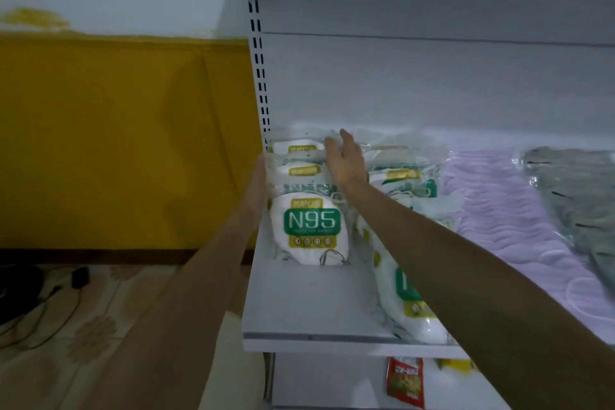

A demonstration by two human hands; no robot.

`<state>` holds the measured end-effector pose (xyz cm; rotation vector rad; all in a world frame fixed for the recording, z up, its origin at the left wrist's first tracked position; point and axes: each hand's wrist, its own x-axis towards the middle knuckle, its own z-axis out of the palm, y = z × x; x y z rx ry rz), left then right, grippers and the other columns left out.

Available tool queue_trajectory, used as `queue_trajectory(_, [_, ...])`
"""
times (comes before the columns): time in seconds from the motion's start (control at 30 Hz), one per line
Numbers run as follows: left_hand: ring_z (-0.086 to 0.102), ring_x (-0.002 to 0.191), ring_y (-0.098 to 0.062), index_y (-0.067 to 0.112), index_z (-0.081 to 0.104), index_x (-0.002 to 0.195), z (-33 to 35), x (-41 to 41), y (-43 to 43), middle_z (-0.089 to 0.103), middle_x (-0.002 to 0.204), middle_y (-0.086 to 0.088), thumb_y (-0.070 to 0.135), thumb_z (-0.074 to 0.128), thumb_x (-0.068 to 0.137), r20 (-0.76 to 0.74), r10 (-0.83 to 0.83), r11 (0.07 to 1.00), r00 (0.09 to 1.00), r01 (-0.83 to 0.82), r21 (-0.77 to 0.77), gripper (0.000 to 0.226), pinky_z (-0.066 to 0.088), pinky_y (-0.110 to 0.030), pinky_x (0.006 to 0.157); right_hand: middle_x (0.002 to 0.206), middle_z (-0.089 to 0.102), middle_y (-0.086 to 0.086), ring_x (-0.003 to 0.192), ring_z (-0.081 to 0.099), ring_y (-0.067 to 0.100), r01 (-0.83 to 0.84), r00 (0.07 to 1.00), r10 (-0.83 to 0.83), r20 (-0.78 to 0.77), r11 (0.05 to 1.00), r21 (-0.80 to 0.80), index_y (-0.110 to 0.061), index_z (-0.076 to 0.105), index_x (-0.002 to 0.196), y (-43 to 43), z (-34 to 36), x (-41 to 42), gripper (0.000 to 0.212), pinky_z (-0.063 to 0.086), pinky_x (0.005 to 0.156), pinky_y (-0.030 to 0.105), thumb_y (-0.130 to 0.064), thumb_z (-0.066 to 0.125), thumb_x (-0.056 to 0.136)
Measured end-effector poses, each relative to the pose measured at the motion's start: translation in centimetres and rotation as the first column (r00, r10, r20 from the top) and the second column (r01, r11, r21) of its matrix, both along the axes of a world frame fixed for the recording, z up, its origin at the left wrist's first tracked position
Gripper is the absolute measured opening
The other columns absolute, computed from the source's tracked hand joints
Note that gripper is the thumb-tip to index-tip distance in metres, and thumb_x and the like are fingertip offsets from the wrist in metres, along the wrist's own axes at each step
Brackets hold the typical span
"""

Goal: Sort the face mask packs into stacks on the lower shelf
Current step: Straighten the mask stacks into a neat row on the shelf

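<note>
A row of white N95 mask packs (309,226) with green and yellow labels stands on the white shelf (309,303) at its left end, leaning back one behind another. My left hand (258,190) presses flat against the left side of this row. My right hand (344,156) lies with straight fingers on the packs at the back of the row. More mask packs (404,296) lie in a loose pile to the right, partly hidden under my right forearm.
Pink quilted packs (506,210) and grey packs (579,196) fill the shelf to the right. A slotted upright post (259,60) borders the shelf's left. A red packet (404,381) hangs below. Floor with cables (50,303) and a yellow wall lie left.
</note>
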<state>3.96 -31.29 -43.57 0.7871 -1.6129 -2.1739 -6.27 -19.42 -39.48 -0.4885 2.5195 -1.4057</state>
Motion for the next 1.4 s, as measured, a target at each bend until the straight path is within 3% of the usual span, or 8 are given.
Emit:
queue_trajectory(0.13, [0.069,0.059,-0.010,0.017,0.060,0.097,-0.8,-1.8,0.1,0.069,0.080,-0.003,0.052,0.025,0.098,0.046,-0.069,0.997,0.997,0.068,0.022,0.050,0.055,-0.023,0.050,0.154,0.022,0.010,0.139,0.026,0.031,-0.063,0.996,0.056,0.076,0.994,0.090,-0.028,0.015,0.149,-1.1,-0.6,-2.0,0.057,0.023,0.113,0.049,-0.049,0.029,0.097])
queue_trajectory(0.37, [0.071,0.070,-0.018,0.019,0.061,0.100,-1.7,-3.1,1.0,0.074,0.076,-0.003,0.054,0.028,0.097,0.007,-0.080,0.991,0.997,0.078,0.104,0.048,0.057,-0.027,0.057,0.155,0.022,0.004,0.142,0.022,0.027,-0.078,0.991,0.092,0.099,0.987,-0.142,-0.024,0.018,0.150,-1.4,-1.1,-2.6,0.058,0.019,0.116,0.043,-0.046,0.033,0.098])
queue_trajectory(0.6, [0.061,0.108,-0.030,0.011,0.052,0.128,-0.7,-1.9,0.4,0.062,0.120,-0.014,0.055,0.044,0.092,-0.011,0.107,0.983,0.994,-0.107,-0.149,0.057,0.050,-0.047,0.091,0.154,0.024,0.003,0.141,0.023,0.018,-0.105,0.993,0.090,-0.071,0.965,-0.240,-0.017,0.026,0.147,2.4,3.2,-0.5,0.049,0.018,0.116,0.031,-0.035,0.032,0.102])
queue_trajectory(0.77, [0.019,0.143,-0.022,0.016,0.017,0.149,0.1,2.9,5.2,0.019,0.156,-0.007,0.050,0.038,0.096,-0.001,0.170,0.708,0.986,-0.123,-0.695,0.067,0.016,-0.040,0.118,0.151,0.030,0.009,0.141,0.024,0.021,-0.130,0.923,0.108,-0.369,0.991,-0.035,-0.014,0.035,0.143,13.0,2.0,2.6,0.052,0.016,0.115,0.032,-0.036,0.039,0.097])
queue_trajectory(0.93, [0.011,0.140,-0.005,0.026,0.023,0.142,-0.9,4.6,15.5,0.016,0.150,0.006,0.047,0.039,0.091,-0.033,-0.127,0.638,0.991,0.056,-0.768,0.057,0.006,-0.012,0.112,0.152,0.028,0.010,0.141,0.021,0.024,-0.025,0.923,0.049,-0.382,0.997,0.067,-0.015,0.035,0.143,20.3,-2.3,6.5,0.063,0.014,0.115,0.036,-0.050,0.035,0.090])
queue_trajectory(1.0, [0.009,0.139,-0.005,0.024,0.030,0.142,-1.4,4.5,18.6,0.016,0.153,-0.001,0.041,0.051,0.092,0.013,-0.174,0.663,0.985,0.127,-0.738,0.057,0.009,-0.014,0.113,0.153,0.027,0.009,0.142,0.020,0.023,0.012,0.918,-0.007,-0.396,1.000,0.011,-0.016,0.035,0.143,22.0,-2.7,7.2,0.059,0.015,0.116,0.039,-0.046,0.037,0.092])
queue_trajectory(1.1, [0.013,0.141,-0.024,0.026,0.035,0.142,-3.4,4.1,22.1,0.019,0.153,-0.015,0.053,0.050,0.090,0.074,-0.239,0.413,0.968,0.170,-0.895,0.061,0.020,-0.040,0.116,0.152,0.027,0.009,0.142,0.020,0.022,0.027,0.949,-0.050,-0.312,0.997,-0.078,-0.015,0.034,0.143,22.8,-2.9,7.1,0.055,0.017,0.116,0.038,-0.039,0.039,0.094])
queue_trajectory(1.4, [0.014,0.141,-0.035,0.002,0.038,0.139,-5.6,5.1,24.9,0.016,0.151,-0.025,0.079,0.015,0.080,0.169,-0.052,0.581,0.984,0.167,-0.797,0.100,0.009,-0.033,0.112,0.147,0.035,0.013,0.139,0.027,0.025,-0.177,0.908,0.136,-0.397,0.982,-0.068,-0.008,0.039,0.140,21.4,-2.5,4.6,0.060,0.021,0.115,0.035,-0.046,0.037,0.093])
